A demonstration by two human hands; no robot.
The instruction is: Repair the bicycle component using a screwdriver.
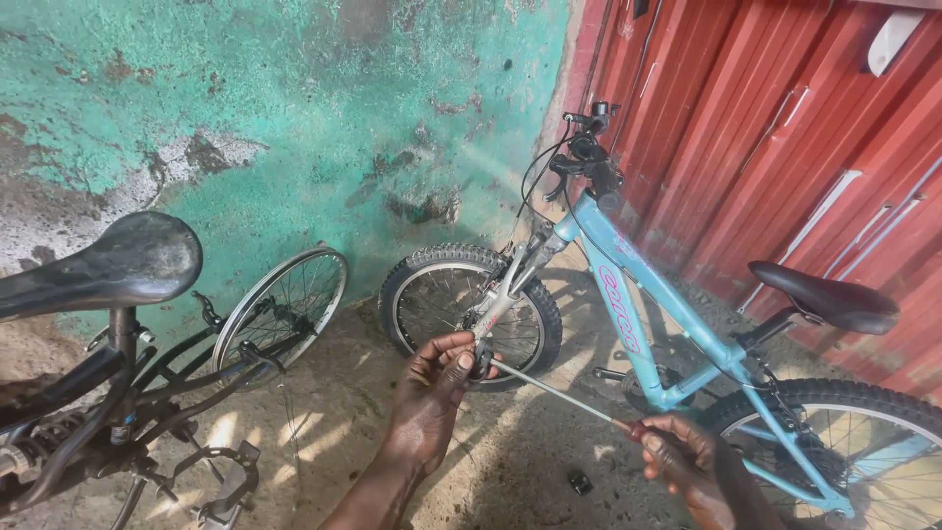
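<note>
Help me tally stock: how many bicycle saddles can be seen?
2. A worn black saddle at the left edge on the dark bicycle, and a black saddle at the right on the light blue bicycle. Others may lie out of frame.

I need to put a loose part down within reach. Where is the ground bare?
Bare ground lies between the left hand and the black bicycle, below the leaning loose wheel. A smaller patch sits between the hands, beside a small dark part. It is crowded around the blue bicycle and the right hand holding the screwdriver.
</note>
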